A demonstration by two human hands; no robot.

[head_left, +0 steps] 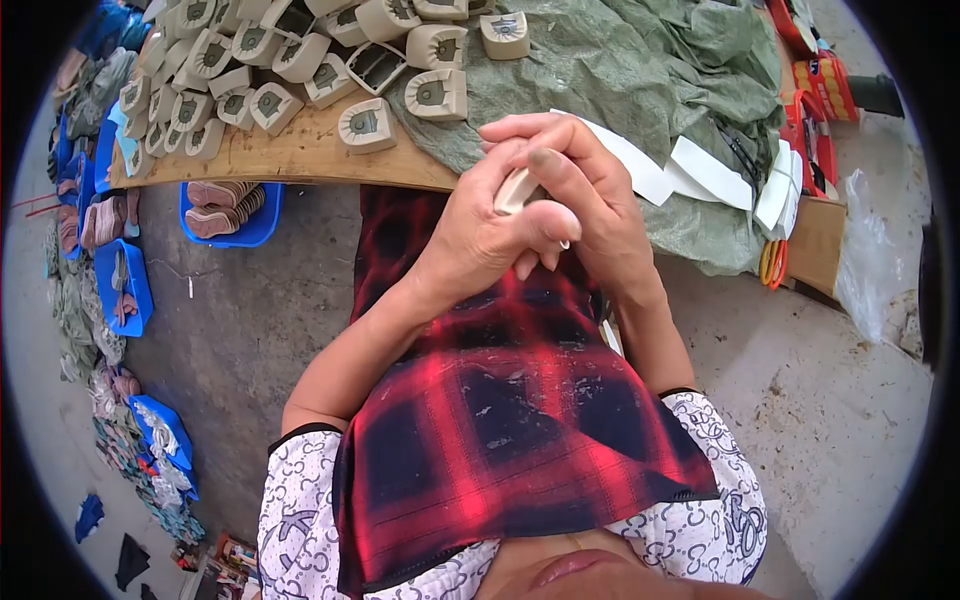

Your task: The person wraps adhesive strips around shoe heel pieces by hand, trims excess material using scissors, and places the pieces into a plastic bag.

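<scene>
- Upper centre: the left hand (470, 225) and right hand (605, 190) close together around a small pale piece (515, 192), partly hidden by fingers.
- Upper left: beige moulded pieces (366, 126) crowd a wooden desk (300, 160).
- Upper right: white strips (714, 173) lie on a crumpled green sheet (610, 55).
- Left: a blue tub (267, 224) holds striped items (225, 206).
- Centre: a red-and-black checked apron (500, 400).
- Right: a clear plastic bag (866, 262) beside a cardboard box (815, 245).

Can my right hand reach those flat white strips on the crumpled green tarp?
Probably yes: the flat white strips lie beside your right hand, nothing visibly between, though it's clasping a small cream piece.
</scene>
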